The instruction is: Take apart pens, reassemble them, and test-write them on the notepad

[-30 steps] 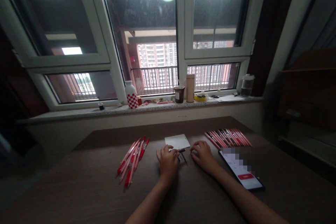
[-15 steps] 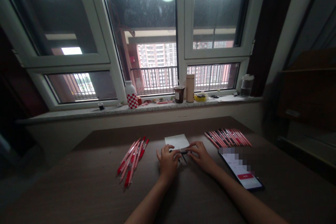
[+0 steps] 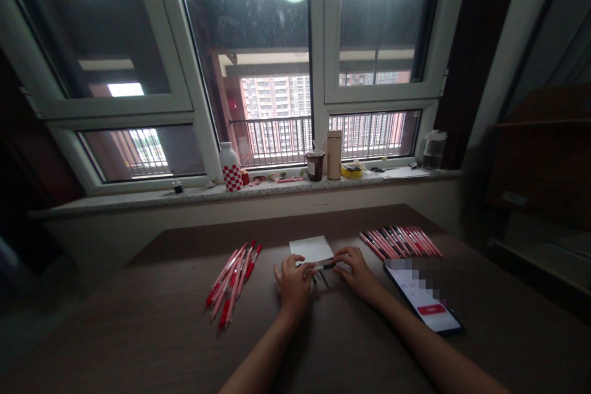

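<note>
Above the middle of the table, my left hand [image 3: 294,283] and my right hand [image 3: 354,272] pinch a slim pen [image 3: 327,266] between them, held nearly level. Its right part looks black and its left part pale. The left fingertips close on the pale end, the right fingertips on the dark end. Just below the pen lie thin dark sticks [image 3: 324,279], too small and partly hidden to name. Behind the hands is a small white sheet or pad [image 3: 311,249], its near edge partly covered by my left fingers.
A loose pile of red and pink pens [image 3: 235,286] lies left on the table [image 3: 152,308]. A neat row of similar pens [image 3: 401,242] lies back right, with a phone [image 3: 425,298] nearer. Bottles, a cup [image 3: 315,166] and tape line the windowsill [image 3: 198,196].
A pale part of the pen now shows between the two hands, where mostly dark showed before. The fingers have shifted slightly; the pen piles and phone stay put.
</note>
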Tool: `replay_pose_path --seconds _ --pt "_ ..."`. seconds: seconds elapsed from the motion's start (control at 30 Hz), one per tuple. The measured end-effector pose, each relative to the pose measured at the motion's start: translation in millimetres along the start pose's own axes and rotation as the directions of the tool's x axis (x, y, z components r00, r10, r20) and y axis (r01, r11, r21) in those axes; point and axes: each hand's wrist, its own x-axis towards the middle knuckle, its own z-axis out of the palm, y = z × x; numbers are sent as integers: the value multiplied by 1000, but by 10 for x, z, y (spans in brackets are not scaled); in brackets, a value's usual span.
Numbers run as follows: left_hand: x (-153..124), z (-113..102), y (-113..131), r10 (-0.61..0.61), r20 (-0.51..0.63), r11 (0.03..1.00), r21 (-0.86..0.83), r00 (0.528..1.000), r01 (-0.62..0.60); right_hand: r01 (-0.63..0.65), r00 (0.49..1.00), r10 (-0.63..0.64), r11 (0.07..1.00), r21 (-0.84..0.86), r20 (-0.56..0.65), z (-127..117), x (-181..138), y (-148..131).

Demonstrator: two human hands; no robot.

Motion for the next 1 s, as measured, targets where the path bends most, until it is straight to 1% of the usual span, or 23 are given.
replay_pose_path --seconds 0.33,0.6,0.77,1.0 --pt "-7 -20 20 -57 -32 997 56 998 59 -47 996 41 996 -76 -76 -25 6 19" --pt "0 -23 31 -61 -33 996 68 998 64 -12 999 19 982 -191 34 -56 -24 -81" --pt "0 -17 27 -54 -32 996 70 998 56 -37 997 51 966 -255 51 -24 -25 -33" --pt "-7 -14 17 -42 -33 997 66 999 44 -82 995 96 952 -295 32 -13 -17 -3"
